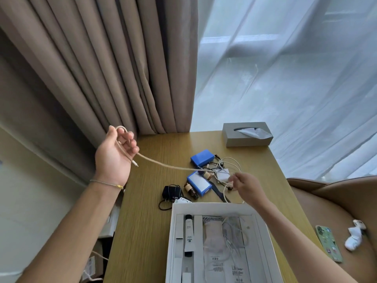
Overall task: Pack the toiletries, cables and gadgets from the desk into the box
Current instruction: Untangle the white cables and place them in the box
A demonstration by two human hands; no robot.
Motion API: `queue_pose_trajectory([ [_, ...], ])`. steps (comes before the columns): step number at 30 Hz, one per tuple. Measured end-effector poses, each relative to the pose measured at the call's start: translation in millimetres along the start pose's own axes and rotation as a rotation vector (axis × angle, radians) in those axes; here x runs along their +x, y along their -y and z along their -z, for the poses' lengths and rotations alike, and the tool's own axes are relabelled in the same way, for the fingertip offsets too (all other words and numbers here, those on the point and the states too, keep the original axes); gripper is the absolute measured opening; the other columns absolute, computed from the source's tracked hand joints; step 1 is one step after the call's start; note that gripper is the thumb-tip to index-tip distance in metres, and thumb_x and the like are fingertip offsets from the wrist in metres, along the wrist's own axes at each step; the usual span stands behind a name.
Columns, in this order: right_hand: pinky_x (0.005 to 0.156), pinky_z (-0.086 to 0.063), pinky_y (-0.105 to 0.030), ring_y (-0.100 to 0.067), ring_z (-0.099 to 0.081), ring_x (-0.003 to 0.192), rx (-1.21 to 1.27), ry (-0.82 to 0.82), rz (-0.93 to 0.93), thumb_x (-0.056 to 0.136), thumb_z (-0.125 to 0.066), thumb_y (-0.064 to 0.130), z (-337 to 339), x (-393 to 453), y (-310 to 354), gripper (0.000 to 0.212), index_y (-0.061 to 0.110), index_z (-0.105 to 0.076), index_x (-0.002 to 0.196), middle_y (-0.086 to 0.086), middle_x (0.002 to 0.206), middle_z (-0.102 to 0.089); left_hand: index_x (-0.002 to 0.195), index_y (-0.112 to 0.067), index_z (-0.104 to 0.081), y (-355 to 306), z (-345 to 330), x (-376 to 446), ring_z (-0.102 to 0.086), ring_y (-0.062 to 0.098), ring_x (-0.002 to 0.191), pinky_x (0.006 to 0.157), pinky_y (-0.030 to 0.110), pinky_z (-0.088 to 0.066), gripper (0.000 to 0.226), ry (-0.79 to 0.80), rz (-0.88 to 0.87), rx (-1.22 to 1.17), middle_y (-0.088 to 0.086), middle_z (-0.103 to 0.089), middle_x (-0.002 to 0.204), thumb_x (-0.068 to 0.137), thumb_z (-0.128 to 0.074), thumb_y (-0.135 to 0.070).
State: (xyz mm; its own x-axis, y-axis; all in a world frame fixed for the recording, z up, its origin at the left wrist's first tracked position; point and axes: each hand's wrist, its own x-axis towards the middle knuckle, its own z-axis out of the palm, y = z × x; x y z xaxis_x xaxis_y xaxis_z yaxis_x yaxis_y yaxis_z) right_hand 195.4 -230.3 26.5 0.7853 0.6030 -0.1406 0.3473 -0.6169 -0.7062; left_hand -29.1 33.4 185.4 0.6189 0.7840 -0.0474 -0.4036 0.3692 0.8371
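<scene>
The left hand (114, 154) was raised beside the worktop (146, 217), fingers curled round a looped beige cable (163, 164) that stretched across to the right hand (244, 183), which pinched its far end over the clutter. Two blue packs (202, 158) lay there with one black charger (172, 192), two small brown bottles (190, 190) and tangled white cables (230, 163). The white box (216, 242) sat open nearest, one tube inside.

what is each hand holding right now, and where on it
Both hold one beige braided cable: the left hand grips a loop near its plug end, the right hand pinches it farther along.
</scene>
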Motion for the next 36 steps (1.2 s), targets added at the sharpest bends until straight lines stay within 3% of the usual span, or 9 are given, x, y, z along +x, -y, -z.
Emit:
queue_pose_trajectory([
  [5,0.079,-0.052,-0.039,-0.016,-0.069,0.085,0.117,-0.043,0.167,0.104,-0.053,0.025,21,-3,50,0.027,0.016,-0.078,0.097,0.002,0.091,-0.077,0.079,-0.022,-0.054,42,-3,-5,-0.050,0.011,0.055,0.048,0.020,-0.039,0.034,-0.083,0.008,0.240,-0.002,-0.062,0.067,0.106,-0.036,-0.032],
  [10,0.066,-0.044,-0.031,0.002,-0.058,0.066,0.006,0.159,0.273,0.106,-0.045,0.027,28,-17,106,0.033,0.026,-0.075,0.091,0.030,0.070,-0.067,0.101,-0.021,-0.063,79,-25,-19,-0.048,0.009,0.059,0.051,0.019,-0.037,0.031,0.033,0.069,0.565,0.002,-0.063,0.076,0.106,-0.037,-0.038],
  [14,0.063,-0.043,-0.034,-0.008,-0.059,0.066,-0.104,0.226,0.361,0.104,-0.045,0.026,32,-28,136,0.035,0.030,-0.066,0.076,0.013,0.071,-0.068,0.084,-0.014,-0.069,91,-50,-36,-0.047,0.004,0.059,0.058,0.020,-0.037,0.058,0.247,0.144,0.850,-0.009,-0.059,0.069,0.093,-0.041,-0.064],
  [16,0.057,-0.042,-0.031,-0.010,-0.057,0.061,-0.184,0.217,0.414,0.104,-0.045,0.026,36,-32,146,0.038,0.027,-0.064,0.071,0.010,0.065,-0.064,0.077,-0.002,-0.062,91,-57,-42,-0.044,0.013,0.062,0.062,0.029,-0.036,0.063,0.327,0.088,0.910,0.001,-0.055,0.068,0.090,-0.045,-0.062],
  [19,0.062,-0.049,-0.032,-0.011,-0.062,0.062,-0.274,0.174,0.469,0.103,-0.047,0.030,43,-34,153,0.037,0.022,-0.068,0.073,0.008,0.067,-0.068,0.071,0.000,-0.056,84,-61,-44,-0.039,0.017,0.063,0.063,0.031,-0.034,0.052,0.437,0.012,0.856,0.012,-0.047,0.067,0.101,-0.049,-0.042],
  [23,0.051,-0.038,-0.013,0.000,-0.052,0.049,0.028,0.270,0.421,0.104,-0.050,0.025,46,-32,147,0.039,0.026,-0.061,0.067,0.019,0.054,-0.059,0.065,-0.010,-0.048,72,-65,-43,-0.034,0.010,0.052,0.051,0.021,-0.031,0.040,0.317,-0.047,0.665,0.009,-0.039,0.061,0.102,-0.053,-0.026],
  [27,0.057,-0.034,-0.023,-0.006,-0.043,0.055,0.255,0.265,0.329,0.106,-0.048,0.014,37,-25,122,0.033,0.003,-0.060,0.077,0.000,0.064,-0.054,0.069,-0.012,-0.058,46,-65,-32,-0.060,0.019,0.071,0.066,0.031,-0.046,0.036,0.105,0.026,0.251,0.012,-0.065,0.076,0.103,-0.048,-0.020],
  [31,0.066,-0.038,-0.035,-0.020,-0.050,0.062,0.338,0.197,0.208,0.105,-0.047,0.005,28,-13,86,0.032,-0.007,-0.063,0.080,-0.010,0.065,-0.055,0.072,-0.015,-0.047,11,-42,-19,-0.071,0.034,0.096,0.092,0.047,-0.056,0.037,0.106,0.087,-0.184,0.017,-0.074,0.090,0.105,-0.041,-0.031],
  [36,0.054,-0.030,-0.028,-0.014,-0.038,0.053,0.459,0.094,0.054,0.104,-0.052,0.010,23,-8,54,0.034,0.006,-0.067,0.074,-0.003,0.058,-0.044,0.072,-0.020,-0.046,-4,-18,-9,-0.053,0.015,0.059,0.066,0.031,-0.054,0.041,-0.027,-0.045,-0.052,-0.001,-0.052,0.066,0.107,-0.034,-0.039],
])
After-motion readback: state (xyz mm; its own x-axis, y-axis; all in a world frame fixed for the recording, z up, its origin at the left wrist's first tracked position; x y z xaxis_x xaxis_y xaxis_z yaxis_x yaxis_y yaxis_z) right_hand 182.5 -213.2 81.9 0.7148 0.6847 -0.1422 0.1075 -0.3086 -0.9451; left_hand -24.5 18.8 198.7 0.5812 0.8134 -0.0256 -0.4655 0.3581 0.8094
